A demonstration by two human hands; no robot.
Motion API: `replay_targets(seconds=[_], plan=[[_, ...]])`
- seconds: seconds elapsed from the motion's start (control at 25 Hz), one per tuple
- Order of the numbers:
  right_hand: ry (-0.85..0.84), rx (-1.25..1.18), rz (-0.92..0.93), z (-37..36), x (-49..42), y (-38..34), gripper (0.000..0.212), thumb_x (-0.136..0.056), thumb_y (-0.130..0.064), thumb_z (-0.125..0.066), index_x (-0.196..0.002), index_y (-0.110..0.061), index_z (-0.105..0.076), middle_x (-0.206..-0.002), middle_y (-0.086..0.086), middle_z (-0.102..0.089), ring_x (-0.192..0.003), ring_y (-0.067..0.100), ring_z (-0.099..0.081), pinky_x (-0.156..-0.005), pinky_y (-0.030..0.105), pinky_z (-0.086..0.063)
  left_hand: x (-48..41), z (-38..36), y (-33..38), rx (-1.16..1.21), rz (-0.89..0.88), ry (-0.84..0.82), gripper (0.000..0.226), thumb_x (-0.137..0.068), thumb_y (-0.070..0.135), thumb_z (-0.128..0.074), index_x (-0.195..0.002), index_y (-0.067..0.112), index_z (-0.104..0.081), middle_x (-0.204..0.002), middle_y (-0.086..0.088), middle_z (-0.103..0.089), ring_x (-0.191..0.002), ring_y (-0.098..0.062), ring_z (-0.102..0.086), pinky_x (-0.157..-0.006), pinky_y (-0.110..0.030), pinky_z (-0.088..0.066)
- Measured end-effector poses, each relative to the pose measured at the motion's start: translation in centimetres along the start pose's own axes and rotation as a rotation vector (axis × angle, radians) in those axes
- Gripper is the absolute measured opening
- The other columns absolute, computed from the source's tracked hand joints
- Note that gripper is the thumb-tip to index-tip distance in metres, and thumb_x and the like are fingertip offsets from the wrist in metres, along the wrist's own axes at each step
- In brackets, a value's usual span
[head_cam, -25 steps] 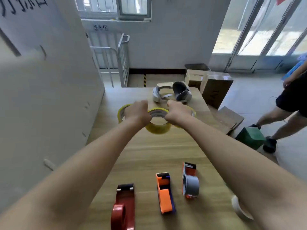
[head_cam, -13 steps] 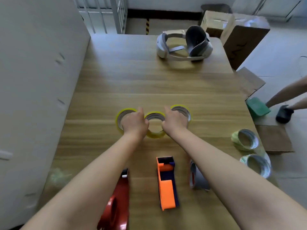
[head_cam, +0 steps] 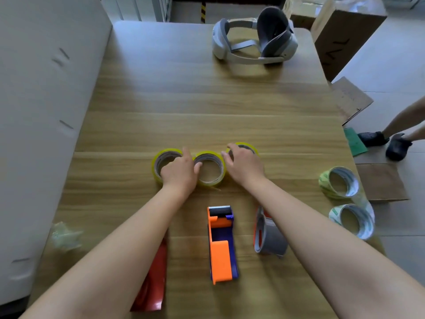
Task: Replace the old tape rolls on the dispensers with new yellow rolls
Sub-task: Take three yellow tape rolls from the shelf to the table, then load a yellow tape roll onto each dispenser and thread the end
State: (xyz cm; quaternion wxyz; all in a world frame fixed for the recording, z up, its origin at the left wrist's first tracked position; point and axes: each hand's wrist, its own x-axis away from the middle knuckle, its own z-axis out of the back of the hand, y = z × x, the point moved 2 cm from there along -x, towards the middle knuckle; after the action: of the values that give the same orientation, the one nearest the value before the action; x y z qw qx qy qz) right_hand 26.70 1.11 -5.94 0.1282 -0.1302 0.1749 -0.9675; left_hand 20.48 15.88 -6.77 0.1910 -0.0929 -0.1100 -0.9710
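On table [head_cam: 207, 107], hands [head_cam: 179, 173] [head_cam: 246, 166] gripping yellow rolls [head_cam: 212, 183]

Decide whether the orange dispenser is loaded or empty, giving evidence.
Empty: the orange dispenser shows a bare purple channel with no roll in it.

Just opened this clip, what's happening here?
Three new yellow rolls lie flat in a row on the table. The left hand grips the left yellow roll, the right hand the right yellow roll; the middle yellow roll sits between. Nearer lie the red dispenser, the empty orange dispenser and the grey dispenser. Two green-white rolls sit at the table's right edge.
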Motion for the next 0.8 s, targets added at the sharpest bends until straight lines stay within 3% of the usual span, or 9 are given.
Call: replay_targets(seconds=[0.08, 0.16, 0.2, 0.28, 0.4, 0.52, 0.6, 0.72, 0.8], plan=[[0.004, 0.019, -0.013, 1.8, -0.6, 1.1, 0.047, -0.087, -0.032, -0.052, -0.133, -0.024, -0.048, -0.131, 0.014, -0.050, -0.125, 0.032, -0.043, -0.095, 0.038, -0.040, 0.6, 0.7, 0.2, 0.015, 0.052, 0.005, 0.061, -0.095, 0.042, -0.040, -0.137, 0.001, -0.026, -0.115, -0.020, -0.058, -0.107, -0.038, -0.055, -0.073, -0.042, -0.045], [-0.233, 0.110, 0.010, 2.6, -1.3, 2.3, 0.074, -0.076, -0.027, -0.061, -0.143, -0.034, -0.032, -0.153, 0.019, -0.019, -0.143, 0.033, -0.012, -0.112, 0.043, -0.022, 1.6, 1.3, 0.5, 0.095, 0.107, 0.043, 0.060, -0.092, 0.032, -0.047, -0.137, -0.001, -0.026, -0.123, -0.023, -0.049, -0.114, -0.039, -0.046, -0.084, -0.046, -0.042], [-0.364, 0.124, 0.007, 2.6, -1.4, 2.9, 0.088, -0.073, -0.028, -0.067, -0.147, -0.038, -0.020, -0.157, 0.019, -0.001, -0.146, 0.033, 0.004, -0.115, 0.047, -0.014, 2.2, 1.6, 0.9, 0.131, 0.106, 0.062, 0.058, -0.089, 0.026, -0.049, -0.136, -0.001, -0.029, -0.123, -0.023, -0.048, -0.113, -0.040, -0.045, -0.086, -0.047, -0.041], [-0.496, 0.130, -0.013, 2.1, -1.6, 3.6, 0.112, -0.065, -0.039, -0.079, -0.148, -0.043, -0.003, -0.157, 0.017, 0.018, -0.145, 0.033, 0.019, -0.115, 0.053, -0.008, 3.5, 1.6, 1.9, 0.193, 0.045, 0.079, 0.051, -0.085, 0.018, -0.051, -0.130, 0.000, -0.038, -0.120, -0.022, -0.049, -0.110, -0.040, -0.046, -0.087, -0.046, -0.040], [-0.450, 0.132, -0.004, 0.8, -1.7, 3.7, 0.122, -0.059, -0.050, -0.082, -0.149, -0.040, 0.000, -0.158, 0.018, 0.010, -0.146, 0.035, 0.009, -0.114, 0.054, -0.015, 5.3, 0.7, 3.6, 0.306, -0.053, 0.010, 0.034, -0.084, 0.017, -0.051, -0.116, 0.006, -0.053, -0.112, -0.015, -0.056, -0.105, -0.034, -0.052, -0.086, -0.041, -0.043], [-0.303, 0.093, 0.002, 0.0, -1.7, 3.5, 0.107, -0.062, -0.046, -0.076, -0.148, -0.032, -0.014, -0.148, 0.019, -0.020, -0.139, 0.035, -0.020, -0.108, 0.047, -0.032, 6.3, -0.2, 5.0, 0.515, -0.005, -0.107, 0.019, -0.085, 0.018, -0.051, -0.100, 0.009, -0.059, -0.099, -0.008, -0.060, -0.094, -0.026, -0.057, -0.080, -0.038, -0.048], [-0.259, 0.045, -0.029, 0.2, -1.4, 4.2, 0.100, -0.062, -0.041, -0.075, -0.146, -0.028, -0.021, -0.141, 0.017, -0.028, -0.132, 0.035, -0.027, -0.105, 0.043, -0.036, 6.7, -0.6, 6.0, 0.614, 0.029, -0.179, 0.013, -0.085, 0.019, -0.053, -0.091, 0.010, -0.061, -0.085, -0.003, -0.062, -0.085, -0.022, -0.058, -0.073, -0.032, -0.047], [-0.157, -0.159, -0.142, 2.7, 0.2, 6.9, 0.097, -0.059, -0.035, -0.080, -0.142, -0.027, -0.029, -0.138, 0.018, -0.027, -0.131, 0.034, -0.030, -0.109, 0.037, -0.034, 7.6, -0.9, 8.3, 0.688, 0.024, -0.278, 0.015, -0.085, 0.023, -0.059, -0.082, 0.009, -0.062, -0.069, 0.001, -0.059, -0.074, -0.020, -0.058, -0.065, -0.028, -0.042], [-0.055, -0.413, -0.230, 5.2, 2.1, 9.3, 0.092, -0.060, -0.028, -0.083, -0.139, -0.028, -0.035, -0.133, 0.013, -0.029, -0.125, 0.022, -0.035, -0.108, 0.027, -0.031, 8.7, -1.5, 10.0, 0.770, 0.043, -0.372, 0.027, -0.084, 0.031, -0.063, -0.076, 0.005, -0.063, -0.067, -0.005, -0.061, -0.070, -0.023, -0.060, -0.067, -0.034, -0.047]])
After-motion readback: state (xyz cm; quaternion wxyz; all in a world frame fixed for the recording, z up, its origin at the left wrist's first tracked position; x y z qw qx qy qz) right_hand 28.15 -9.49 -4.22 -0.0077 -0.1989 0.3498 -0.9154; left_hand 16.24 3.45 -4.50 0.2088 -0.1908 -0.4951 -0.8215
